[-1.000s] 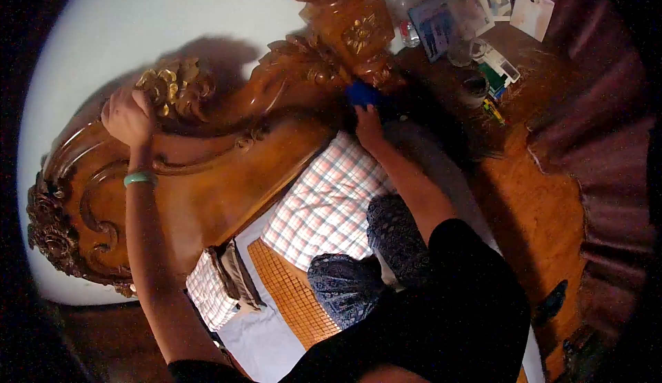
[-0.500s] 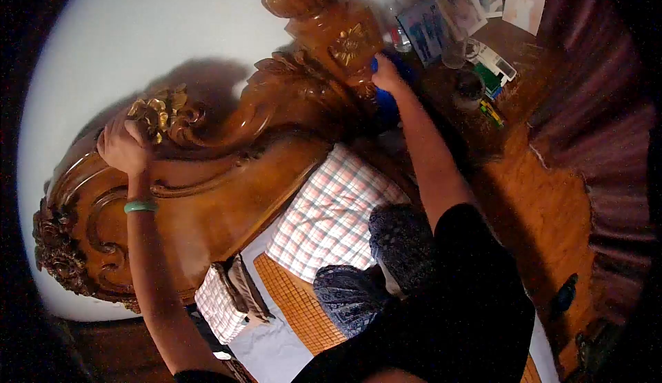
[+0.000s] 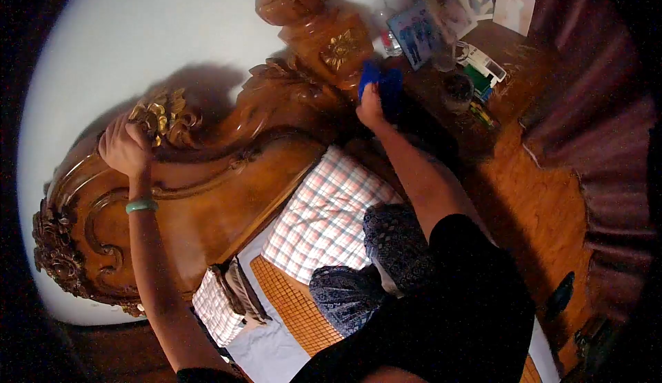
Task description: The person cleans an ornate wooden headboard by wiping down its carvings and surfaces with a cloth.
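Observation:
My left hand (image 3: 125, 146), with a green bangle (image 3: 141, 206) on its wrist, is wrapped over the top edge of the carved wooden headboard (image 3: 200, 228), beside a gold-coloured carved flower (image 3: 160, 117). My right hand (image 3: 371, 107) grips a blue cloth (image 3: 389, 88) close to the side of the bedpost (image 3: 324, 38). Part of the cloth hangs to the right of the fingers. Below my right hand a checked pillow (image 3: 327, 214) lies against the headboard.
On the dark side table (image 3: 514, 55) at upper right stand photos (image 3: 516, 7), a bottle (image 3: 390, 38) and a glass jar (image 3: 457, 92). A folded checked item (image 3: 217, 307) lies on the bed mat (image 3: 293, 307). A dark red curtain (image 3: 614, 155) hangs at right.
My right hand with the blue cloth rose along the bedpost, then came back down and slightly left. My left hand stays on the headboard. The camera view has shifted a little.

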Demonstrator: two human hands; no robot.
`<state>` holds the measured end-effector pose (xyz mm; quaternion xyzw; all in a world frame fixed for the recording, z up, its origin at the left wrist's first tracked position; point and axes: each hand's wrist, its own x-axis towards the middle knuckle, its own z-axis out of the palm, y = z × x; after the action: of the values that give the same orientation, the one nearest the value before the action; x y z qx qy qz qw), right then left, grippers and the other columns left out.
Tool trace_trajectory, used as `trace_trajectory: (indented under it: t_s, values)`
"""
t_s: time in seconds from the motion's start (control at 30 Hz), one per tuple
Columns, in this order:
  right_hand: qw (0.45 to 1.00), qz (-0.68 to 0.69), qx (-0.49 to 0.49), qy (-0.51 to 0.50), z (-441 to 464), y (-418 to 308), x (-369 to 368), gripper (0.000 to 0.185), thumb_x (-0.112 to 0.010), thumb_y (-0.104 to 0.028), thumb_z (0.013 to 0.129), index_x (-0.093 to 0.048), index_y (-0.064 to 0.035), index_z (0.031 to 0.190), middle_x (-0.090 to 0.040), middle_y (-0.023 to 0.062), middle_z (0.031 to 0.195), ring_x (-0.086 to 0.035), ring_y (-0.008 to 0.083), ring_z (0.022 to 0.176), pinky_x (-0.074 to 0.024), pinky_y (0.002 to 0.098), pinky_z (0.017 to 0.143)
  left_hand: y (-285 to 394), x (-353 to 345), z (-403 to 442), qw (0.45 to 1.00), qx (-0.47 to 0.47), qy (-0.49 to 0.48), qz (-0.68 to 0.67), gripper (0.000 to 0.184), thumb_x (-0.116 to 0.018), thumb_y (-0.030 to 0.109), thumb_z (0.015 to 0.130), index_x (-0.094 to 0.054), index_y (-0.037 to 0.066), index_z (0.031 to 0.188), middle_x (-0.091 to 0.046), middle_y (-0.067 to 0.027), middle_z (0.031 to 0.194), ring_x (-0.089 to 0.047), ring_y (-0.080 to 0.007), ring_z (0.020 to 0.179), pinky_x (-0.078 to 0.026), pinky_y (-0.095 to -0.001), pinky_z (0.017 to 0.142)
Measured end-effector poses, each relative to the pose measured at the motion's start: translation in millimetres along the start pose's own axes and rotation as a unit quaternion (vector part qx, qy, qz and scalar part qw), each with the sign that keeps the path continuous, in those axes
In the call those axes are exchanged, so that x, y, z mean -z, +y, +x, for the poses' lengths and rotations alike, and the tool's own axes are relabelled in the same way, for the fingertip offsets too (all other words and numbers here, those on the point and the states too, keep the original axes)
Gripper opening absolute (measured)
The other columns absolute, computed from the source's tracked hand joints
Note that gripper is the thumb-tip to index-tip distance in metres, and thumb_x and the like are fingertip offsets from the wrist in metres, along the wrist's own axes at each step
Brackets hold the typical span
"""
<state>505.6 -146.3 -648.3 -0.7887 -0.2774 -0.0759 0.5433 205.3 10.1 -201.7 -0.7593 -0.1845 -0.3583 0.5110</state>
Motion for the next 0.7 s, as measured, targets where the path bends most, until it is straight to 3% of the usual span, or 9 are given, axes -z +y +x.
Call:
trace_trajectory:
  t_s: [0.13,0.23,0.33,0.4,0.43,0.47,0.53,0.6,0.7]
  values:
    - [0.994,-0.042,-0.013,-0.097,-26,31,-14,0.047,-0.060,0.005,0.066,-0.045,0.0059,0.110,-0.042,0.0278,0.121,-0.041,0.0441,0.114,-0.0351,0.0455,0.096,0,-2,-3,1.000,0.009,-0.012,0.003,0.040,-0.034,0.029,0.087,-0.067,0.010,0.097,-0.065,-0.0060,0.100,-0.058,-0.0222,0.098,-0.038,-0.0392,0.091]
    - [0.998,-0.030,-0.049,-0.008,-36,55,-28,0.041,-0.062,0.004,0.065,-0.047,0.0038,0.103,-0.047,0.0250,0.112,-0.044,0.0423,0.108,-0.0364,0.0462,0.093,3,1,0,1.000,0.004,0.013,-0.009,0.040,-0.034,0.030,0.088,-0.067,0.010,0.098,-0.065,-0.0059,0.101,-0.058,-0.0223,0.098,-0.037,-0.0394,0.091]
    - [0.987,-0.100,-0.048,-0.115,-46,89,-30,0.045,-0.062,0.002,0.066,-0.048,0.0047,0.109,-0.048,0.0243,0.114,-0.044,0.0414,0.110,-0.0356,0.0453,0.095,6,3,1,0.999,-0.003,0.024,-0.022,0.041,-0.033,0.031,0.088,-0.067,0.011,0.099,-0.065,-0.0054,0.101,-0.058,-0.0226,0.098,-0.037,-0.0392,0.091]
    - [0.993,-0.093,0.077,-0.016,-58,114,-39,0.051,-0.060,0.002,0.068,-0.047,0.0050,0.117,-0.047,0.0248,0.118,-0.044,0.0411,0.112,-0.0358,0.0440,0.097,2,3,-1,0.999,-0.001,0.028,-0.020,0.041,-0.033,0.031,0.089,-0.067,0.012,0.099,-0.065,-0.0050,0.101,-0.058,-0.0226,0.098,-0.037,-0.0391,0.091]
    - [0.993,-0.093,0.078,-0.017,-56,123,-39,0.051,-0.060,0.002,0.068,-0.047,0.0050,0.117,-0.047,0.0248,0.118,-0.044,0.0411,0.112,-0.0358,0.0440,0.097,-3,0,-2,1.000,-0.006,0.003,0.005,0.041,-0.032,0.031,0.089,-0.067,0.013,0.100,-0.065,-0.0047,0.102,-0.058,-0.0228,0.098,-0.037,-0.0391,0.091]
    - [0.997,0.017,-0.027,-0.068,-49,132,-38,0.053,-0.058,0.003,0.068,-0.045,0.0051,0.119,-0.047,0.0250,0.120,-0.043,0.0412,0.113,-0.0354,0.0436,0.098,-5,-2,-3,0.999,-0.009,-0.022,0.030,0.041,-0.032,0.031,0.089,-0.067,0.013,0.100,-0.065,-0.0044,0.102,-0.058,-0.0229,0.098,-0.036,-0.0391,0.091]
    - [0.978,0.123,-0.124,-0.118,-36,137,-35,0.056,-0.057,0.004,0.068,-0.044,0.0052,0.122,-0.046,0.0253,0.121,-0.042,0.0413,0.115,-0.0350,0.0433,0.098,-3,-1,-2,1.000,-0.013,-0.013,0.012,0.042,-0.031,0.031,0.089,-0.067,0.013,0.100,-0.065,-0.0042,0.102,-0.058,-0.0228,0.098,-0.036,-0.0390,0.091]
    - [0.990,0.121,0.045,0.056,-28,131,-43,0.052,-0.054,0.007,0.066,-0.046,0.0048,0.118,-0.047,0.0265,0.121,-0.041,0.0433,0.115,-0.0345,0.0436,0.099,-3,-1,-2,1.000,-0.019,-0.007,-0.002,0.042,-0.031,0.031,0.090,-0.068,0.013,0.100,-0.065,-0.0039,0.102,-0.058,-0.0227,0.099,-0.036,-0.0389,0.091]
    - [0.995,0.097,0.022,0.005,-16,48,5,0.045,-0.053,0.008,0.067,-0.048,0.0048,0.112,-0.048,0.0280,0.119,-0.043,0.0450,0.112,-0.0357,0.0440,0.097,-3,-2,-3,1.000,-0.012,-0.016,0.015,0.042,-0.032,0.031,0.089,-0.068,0.013,0.100,-0.065,-0.0043,0.102,-0.058,-0.0229,0.099,-0.036,-0.0386,0.092]
